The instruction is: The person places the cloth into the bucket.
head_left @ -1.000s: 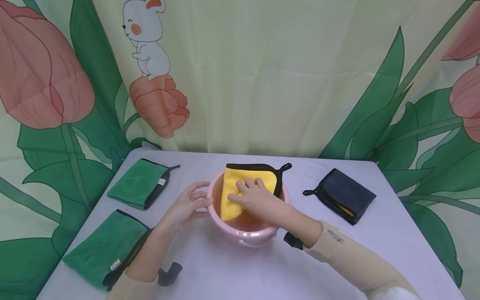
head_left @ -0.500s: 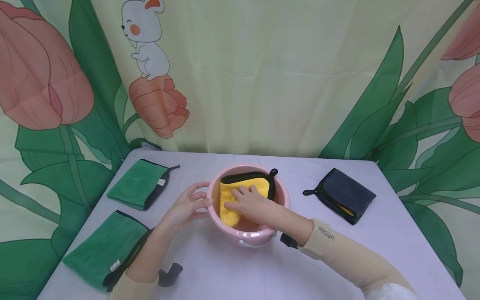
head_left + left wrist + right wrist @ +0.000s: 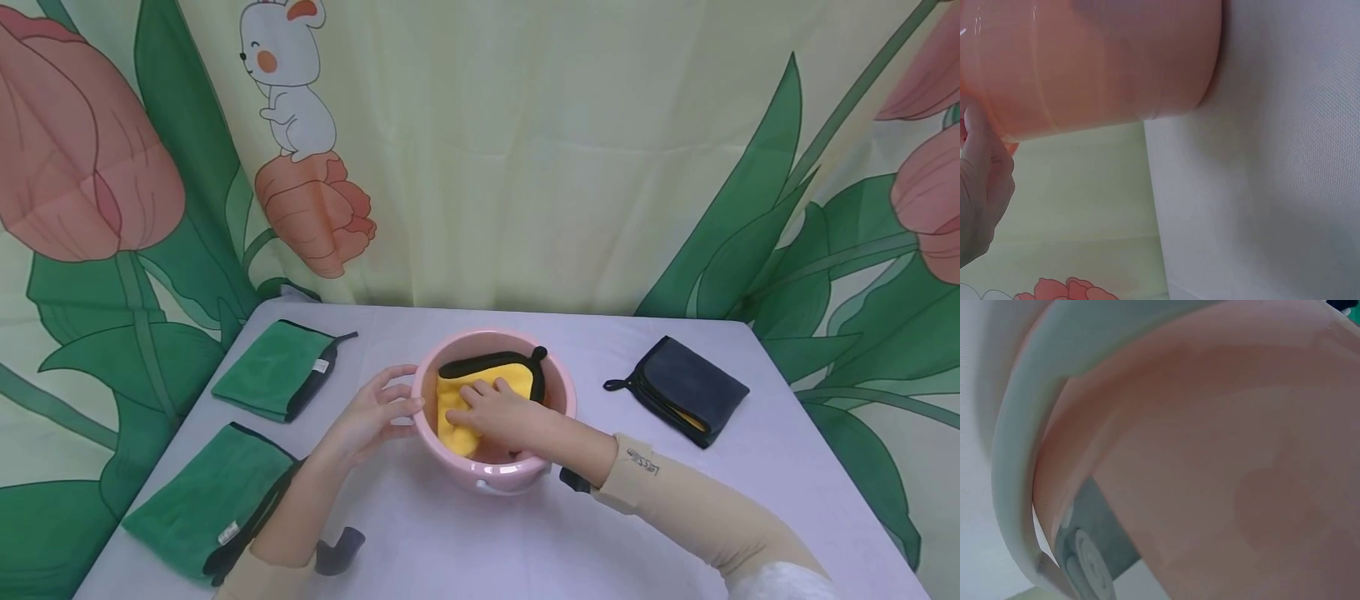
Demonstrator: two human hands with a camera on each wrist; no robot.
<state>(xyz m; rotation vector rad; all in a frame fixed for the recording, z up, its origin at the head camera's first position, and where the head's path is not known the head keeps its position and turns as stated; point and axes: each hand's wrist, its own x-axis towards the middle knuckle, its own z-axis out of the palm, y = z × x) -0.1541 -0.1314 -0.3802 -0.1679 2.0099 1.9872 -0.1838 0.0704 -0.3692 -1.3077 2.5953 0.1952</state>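
Note:
A pink bucket [image 3: 504,478] with a white handle [image 3: 1013,469] stands in the middle of the table. Inside lies a yellow cloth [image 3: 452,400] with black edging and a small black hanging loop. My right hand [image 3: 495,410] reaches over the near right rim, its spread fingers pressing on the cloth. At the bucket's left rim is my left hand [image 3: 378,408], loosely bent fingers touching the outside. The left wrist view shows part of that hand beside the pink wall. The right hand is not seen in its own wrist view.
Two folded green cloths [image 3: 270,367] [image 3: 202,500] with black edges lie on the left, the nearer one partly behind the left forearm. A folded dark cloth [image 3: 686,387] with yellow inside lies right of the bucket. A printed curtain [image 3: 510,167] hangs behind the table [image 3: 585,558].
My right hand has pushed the yellow cloth down and slightly left, so it has sunk from above the far rim into the bucket. My left hand stays at the rim.

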